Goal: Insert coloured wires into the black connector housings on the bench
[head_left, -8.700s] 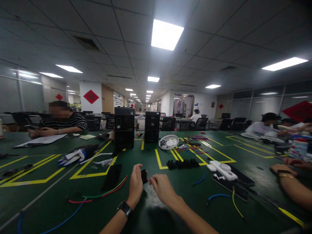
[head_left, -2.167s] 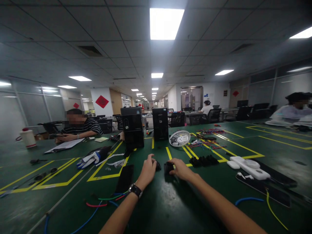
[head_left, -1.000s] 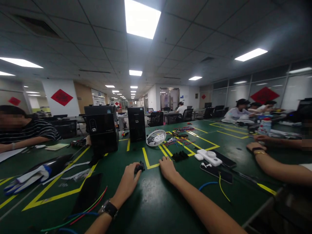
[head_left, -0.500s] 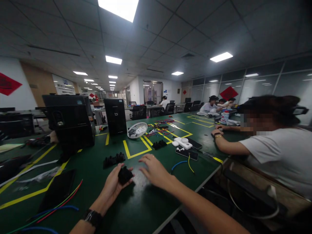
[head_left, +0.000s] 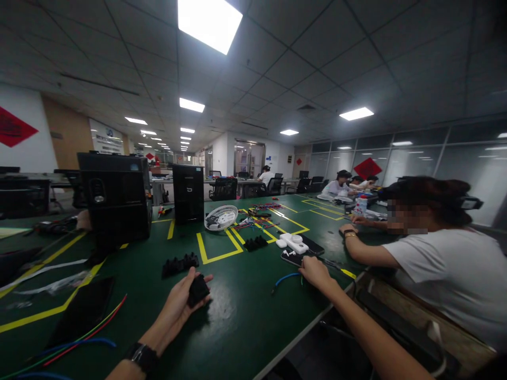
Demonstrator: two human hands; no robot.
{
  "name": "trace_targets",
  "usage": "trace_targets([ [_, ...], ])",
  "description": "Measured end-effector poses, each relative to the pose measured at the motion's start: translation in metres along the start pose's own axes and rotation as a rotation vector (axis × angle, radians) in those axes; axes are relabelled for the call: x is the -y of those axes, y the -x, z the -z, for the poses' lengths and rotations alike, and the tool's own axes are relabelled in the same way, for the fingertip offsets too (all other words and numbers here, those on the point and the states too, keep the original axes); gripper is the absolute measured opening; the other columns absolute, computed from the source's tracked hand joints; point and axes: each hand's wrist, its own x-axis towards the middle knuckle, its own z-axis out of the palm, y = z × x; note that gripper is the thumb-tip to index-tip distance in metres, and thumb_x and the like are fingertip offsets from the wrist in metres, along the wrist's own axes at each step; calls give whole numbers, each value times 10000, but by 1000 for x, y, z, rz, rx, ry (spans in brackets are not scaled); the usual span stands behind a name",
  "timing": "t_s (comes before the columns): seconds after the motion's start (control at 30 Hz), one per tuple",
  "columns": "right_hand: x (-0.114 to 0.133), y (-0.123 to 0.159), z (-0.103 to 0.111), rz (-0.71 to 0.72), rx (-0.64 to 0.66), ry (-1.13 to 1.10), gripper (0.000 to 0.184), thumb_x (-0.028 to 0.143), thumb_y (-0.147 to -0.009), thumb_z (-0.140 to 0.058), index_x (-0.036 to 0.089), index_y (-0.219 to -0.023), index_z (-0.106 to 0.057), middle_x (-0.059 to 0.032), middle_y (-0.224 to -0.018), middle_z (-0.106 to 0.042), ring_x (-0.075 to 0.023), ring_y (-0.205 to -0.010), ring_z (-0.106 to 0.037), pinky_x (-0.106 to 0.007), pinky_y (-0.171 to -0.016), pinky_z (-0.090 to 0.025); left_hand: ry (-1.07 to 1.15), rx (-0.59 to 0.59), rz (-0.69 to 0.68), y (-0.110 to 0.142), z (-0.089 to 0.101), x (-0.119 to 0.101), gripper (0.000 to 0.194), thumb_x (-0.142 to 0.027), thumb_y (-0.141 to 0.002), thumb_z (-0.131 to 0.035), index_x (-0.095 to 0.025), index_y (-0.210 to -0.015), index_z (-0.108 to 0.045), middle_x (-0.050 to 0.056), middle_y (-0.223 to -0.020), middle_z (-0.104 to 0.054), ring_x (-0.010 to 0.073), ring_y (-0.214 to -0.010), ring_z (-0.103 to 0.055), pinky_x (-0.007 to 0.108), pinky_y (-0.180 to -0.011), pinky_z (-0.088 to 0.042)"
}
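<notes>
My left hand (head_left: 186,298) is closed around a small black plastic block (head_left: 198,290), held just above the green table. To the right, my right hand (head_left: 317,273) is lowered to the tabletop with its fingers curled over the yellow wire, most of which it hides. A short blue wire (head_left: 285,278) lies left of those fingers. Beyond them is a dark phone (head_left: 292,257) with white earbuds (head_left: 289,253) on it. Past my left hand sits a black ridged plastic piece (head_left: 180,265), and a similar black piece (head_left: 255,243) rests farther off.
Two black computer cases (head_left: 114,200) stand at the back left. A white fan grille (head_left: 221,218) and a pile of coloured wires (head_left: 257,219) lie mid-table. A white device (head_left: 293,242) is behind the phone. A co-worker (head_left: 447,258) sits close on the right.
My right hand has moved right and down, from beside the black block to the yellow wire. The block in my left hand has turned, showing a flatter face. The view has shifted slightly.
</notes>
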Motion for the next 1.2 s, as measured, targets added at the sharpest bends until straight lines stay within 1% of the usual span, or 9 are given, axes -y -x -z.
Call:
trace_targets([
  [0.27,-10,-4,14,-28,-42,-42,217,139,-727,-564,154,-931,-633,-140,-910,-679,-272,-845,-651,-289,-625,-408,41,22,14,-2,0,0,365,-372,-827,-608,-133,-1089,-523,206,-1048,-674,272,-868,-689,466,-749,-572],
  [0.37,4,-7,28,19,-106,-73,259,161,-775,-518,137,-1014,-614,-144,-924,-673,-254,-847,-637,-290,-655,-406,73,37,-7,1,-2,0,313,-345,-845,-589,-140,-1071,-518,204,-1056,-670,266,-865,-691,448,-748,-571],
  [0.47,50,-8,35,224,-191,-192,266,131,-805,-466,124,-1028,-611,-121,-881,-668,-216,-822,-619,-284,-709,-412,121,37,-38,3,-4,1,269,-355,-864,-559,-155,-1036,-509,192,-1047,-671,245,-825,-697,425,-728,-573],
  [0.67,196,22,6,733,-173,-465,235,110,-813,-492,172,-1004,-615,-75,-1027,-639,-168,-964,-591,-241,-858,-416,194,-41,-87,0,-1,-2,213,-355,-888,-517,-178,-1002,-482,169,-1030,-669,226,-781,-700,413,-709,-567],
  [0.73,231,29,-7,802,-136,-557,220,113,-819,-500,170,-995,-619,-71,-972,-667,-177,-935,-613,-254,-837,-431,218,-66,-105,-2,3,-5,190,-339,-895,-506,-185,-1004,-477,159,-1025,-666,224,-790,-700,421,-714,-564],
  [0.8,250,31,-19,772,-101,-641,209,135,-831,-509,183,-994,-632,-52,-900,-698,-176,-860,-641,-252,-786,-449,233,-79,-122,-4,7,-8,178,-327,-894,-509,-194,-1009,-478,144,-1029,-660,227,-815,-697,439,-730,-559],
  [0.97,256,32,-37,687,-64,-837,221,153,-838,-501,189,-985,-662,-33,-874,-722,-160,-748,-660,-236,-695,-471,224,-86,-145,-8,11,-10,191,-325,-872,-541,-204,-1013,-495,105,-979,-653,224,-841,-687,455,-761,-553],
  [1.1,254,38,-37,730,-31,-838,243,188,-887,-448,202,-1030,-644,-33,-880,-719,-160,-714,-660,-236,-656,-468,220,-85,-154,-7,8,-8,157,-294,-875,-528,-206,-1003,-505,84,-959,-646,197,-820,-679,453,-768,-552],
  [1.2,254,40,-32,701,-74,-800,237,180,-898,-428,198,-1051,-608,-36,-840,-708,-164,-708,-657,-233,-642,-454,194,-62,-150,-7,9,-7,191,-311,-872,-530,-217,-1034,-490,100,-1012,-649,205,-829,-683,443,-749,-554],
])
